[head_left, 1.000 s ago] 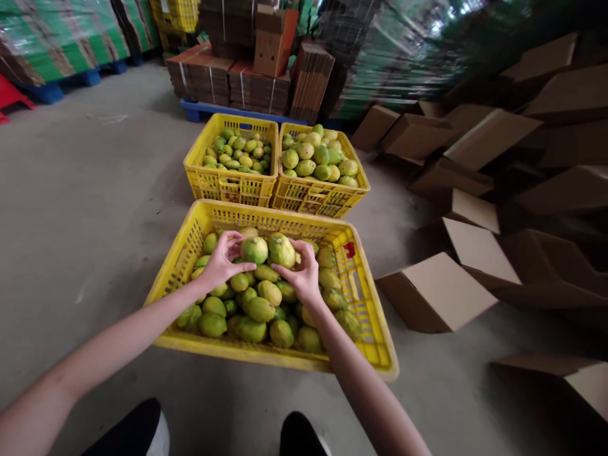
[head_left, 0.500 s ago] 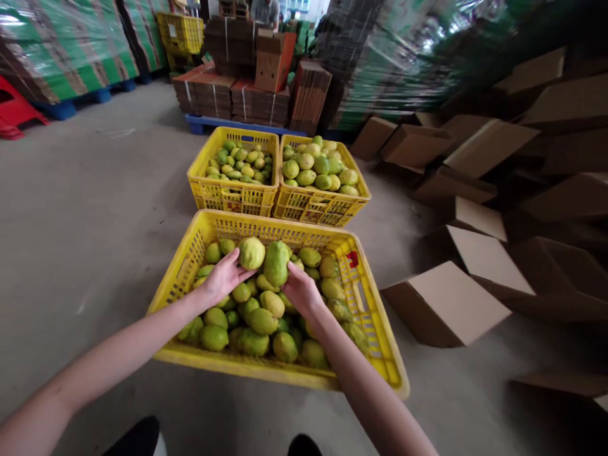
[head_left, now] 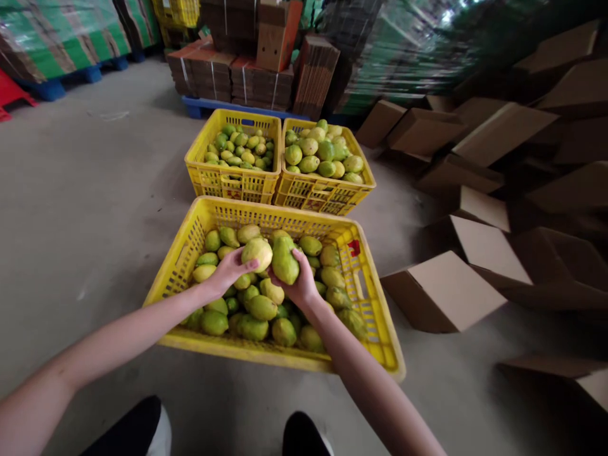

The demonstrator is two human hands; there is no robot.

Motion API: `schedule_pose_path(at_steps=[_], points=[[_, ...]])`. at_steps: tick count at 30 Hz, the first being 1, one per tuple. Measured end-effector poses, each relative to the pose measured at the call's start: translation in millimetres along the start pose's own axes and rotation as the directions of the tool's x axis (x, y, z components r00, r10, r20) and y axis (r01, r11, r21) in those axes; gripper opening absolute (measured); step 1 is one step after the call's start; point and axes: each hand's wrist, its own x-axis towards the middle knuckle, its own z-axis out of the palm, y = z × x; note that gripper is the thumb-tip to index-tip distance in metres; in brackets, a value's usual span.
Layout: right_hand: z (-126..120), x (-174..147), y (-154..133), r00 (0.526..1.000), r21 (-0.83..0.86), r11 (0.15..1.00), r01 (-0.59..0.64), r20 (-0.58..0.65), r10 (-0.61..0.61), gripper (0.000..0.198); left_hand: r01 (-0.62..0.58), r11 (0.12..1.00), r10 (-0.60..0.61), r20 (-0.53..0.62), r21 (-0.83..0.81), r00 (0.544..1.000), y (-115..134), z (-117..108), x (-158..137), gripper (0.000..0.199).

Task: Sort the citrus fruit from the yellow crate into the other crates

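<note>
My left hand [head_left: 232, 269] is closed around a pale yellow-green lemon [head_left: 257, 254], its thumb across the near side. Beside it, my right hand [head_left: 303, 281] grips a greener, pear-shaped lemon [head_left: 285, 260] from the right and below. Both fruits are held side by side above a large yellow crate [head_left: 380, 329]. Many loose lemons [head_left: 261, 308], green to yellow, lie heaped in that crate under my hands. Some of them are hidden by my hands and forearms.
Two smaller yellow crates, a left one [head_left: 232, 185] and a right one [head_left: 316, 197], stand just behind, filled with similar fruit. Cardboard boxes [head_left: 449, 292] lie scattered on the right. Flattened cartons [head_left: 209, 71] sit on a blue pallet [head_left: 194, 107] at the back.
Both fruits have moved slightly right. The left lemon has turned, and my left thumb now lies across it. The right lemon is tilted differently. My view has dipped a little.
</note>
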Motion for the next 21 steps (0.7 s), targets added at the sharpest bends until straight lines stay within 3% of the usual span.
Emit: schedule_pose_path(at_steps=[3,9,12,15,18,21], points=[[-2,2,-3,0.988,0.060,0.998,-0.016,-0.151,0.025,0.041,0.004,0.998,-0.001,0.054,-0.055,0.999,1,-2,0,0.035],[-6,4,-2,0.995,0.077,0.992,-0.102,-0.010,0.103,0.052,0.193,0.945,-0.192,0.031,-0.264,0.981,5,-5,5,0.030],[-11,6,-2,0.985,0.169,0.972,-0.163,-0.026,0.170,0.053,0.312,0.878,-0.312,0.059,-0.363,0.948,9,-5,8,0.028],[-17,8,0,0.975,0.244,0.953,-0.179,-0.086,0.205,0.054,0.429,0.780,-0.446,0.078,-0.456,0.892,15,-4,9,0.046],[-22,11,2,0.974,0.262,0.954,-0.145,-0.133,0.184,0.053,0.502,0.690,-0.538,0.095,-0.522,0.838,19,-1,10,0.059],[-25,13,6,0.981,0.223,0.969,-0.106,-0.135,0.139,0.054,0.530,0.675,-0.570,0.093,-0.513,0.816,18,0,10,0.061]])
